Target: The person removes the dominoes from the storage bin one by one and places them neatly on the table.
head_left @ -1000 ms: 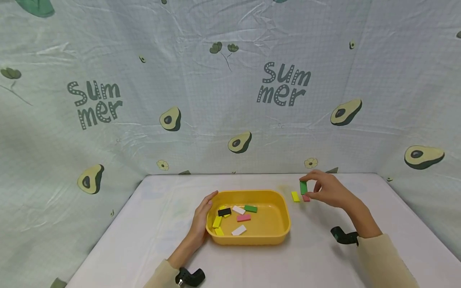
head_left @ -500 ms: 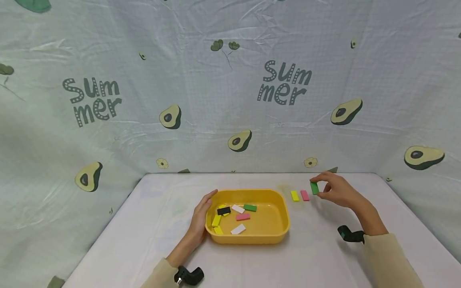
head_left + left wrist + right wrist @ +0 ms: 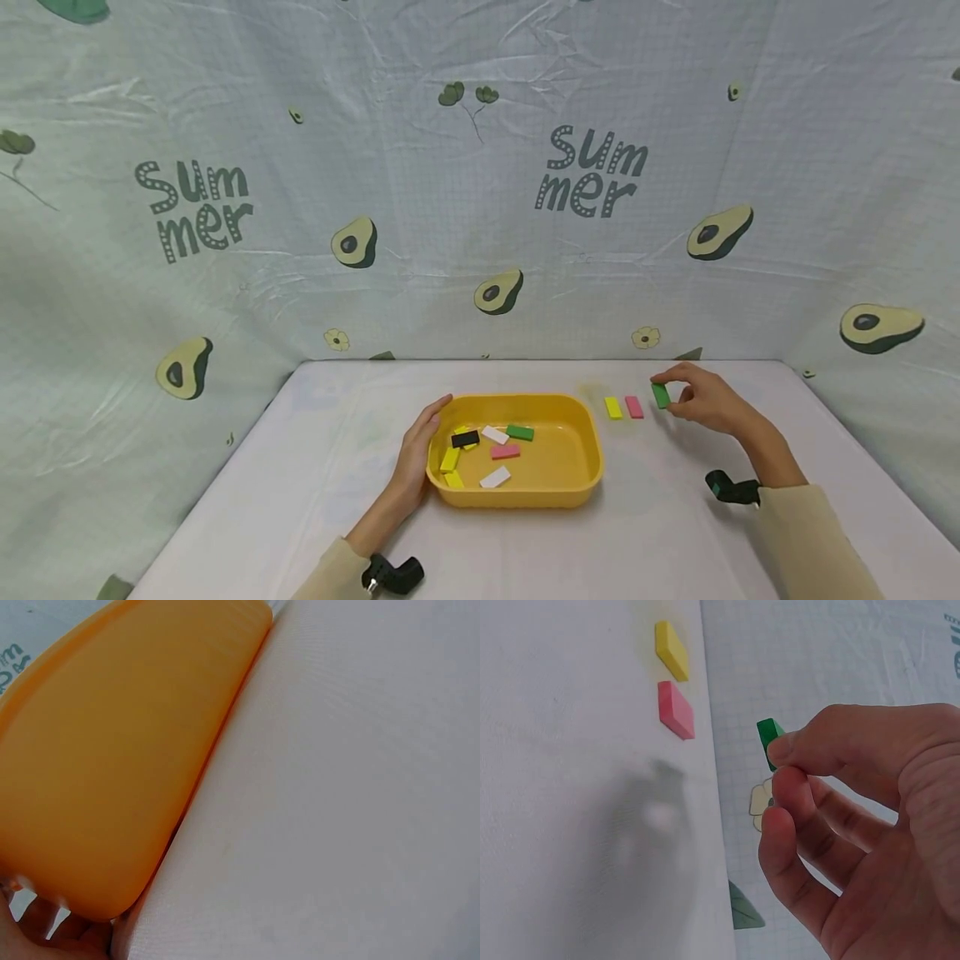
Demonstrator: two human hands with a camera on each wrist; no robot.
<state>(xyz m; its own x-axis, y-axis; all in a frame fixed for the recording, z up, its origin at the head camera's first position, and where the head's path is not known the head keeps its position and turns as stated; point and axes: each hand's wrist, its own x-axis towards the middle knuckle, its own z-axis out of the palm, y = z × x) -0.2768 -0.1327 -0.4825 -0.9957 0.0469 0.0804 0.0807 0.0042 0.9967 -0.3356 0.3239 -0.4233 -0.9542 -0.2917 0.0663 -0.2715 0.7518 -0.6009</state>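
Observation:
My left hand (image 3: 414,454) rests along the outer left wall of a yellow tray (image 3: 525,500), fingers reaching up beside its back left corner; in the left wrist view, fingers (image 3: 71,930) touch the tray's end wall. At the back right of the table, my right hand (image 3: 708,400) pinches a small green block (image 3: 661,396) between thumb and fingertips, upright and tilted; the right wrist view shows the green block (image 3: 769,739) partly covered by the thumb. Left of it, a pink block (image 3: 634,407) and a yellow block (image 3: 613,407) lie side by side on the table.
Inside the tray lie a black block (image 3: 465,438), another green block (image 3: 520,432), another pink block (image 3: 506,452), two white blocks and several yellow ones, mostly on the left. The white-covered table (image 3: 525,554) ends at a patterned hanging cloth (image 3: 420,167).
My right hand has moved right with the green block, from above the pink block to a spot beside it, then slightly lower. The left hand and tray stay in place.

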